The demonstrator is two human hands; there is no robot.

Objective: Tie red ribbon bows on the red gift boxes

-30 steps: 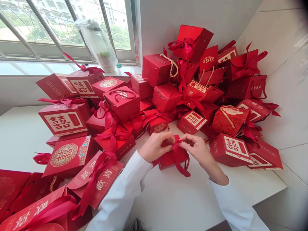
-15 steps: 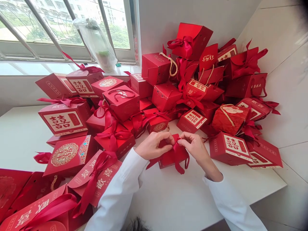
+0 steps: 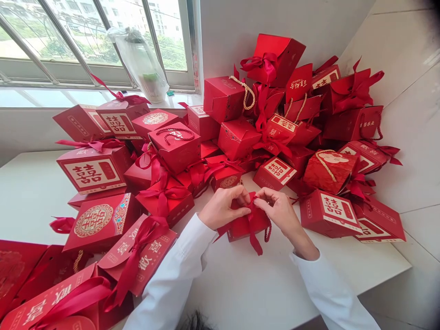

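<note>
Pinching the red ribbon (image 3: 253,219) of a small red box (image 3: 240,228), both hands meet over the box's top, which sits on the white counter (image 3: 261,288) at the near edge of a big heap of similar boxes. The left hand (image 3: 222,210) is curled closed, thumb and forefinger nipped on the ribbon at the left of the knot. The right hand (image 3: 281,211) is closed in the same way, its fingertips gripping the ribbon from the right, so the two hands almost touch. One ribbon tail hangs down the box's front and another trails out to the left under the left wrist. A dark red cord handle (image 3: 268,231) loops at the box's right side. Both arms wear white sleeves (image 3: 178,275). Just beside the right wrist lies a box with gold characters (image 3: 330,211), and a smaller labelled box (image 3: 275,172) sits just behind the hands. To the left, well apart from the hands, lies a box with a round gold emblem (image 3: 96,222). Farther back, red boxes are piled against the wall corner, one with a gold rope handle (image 3: 225,96). A clear plastic bag (image 3: 139,59) stands on the window sill.
</note>
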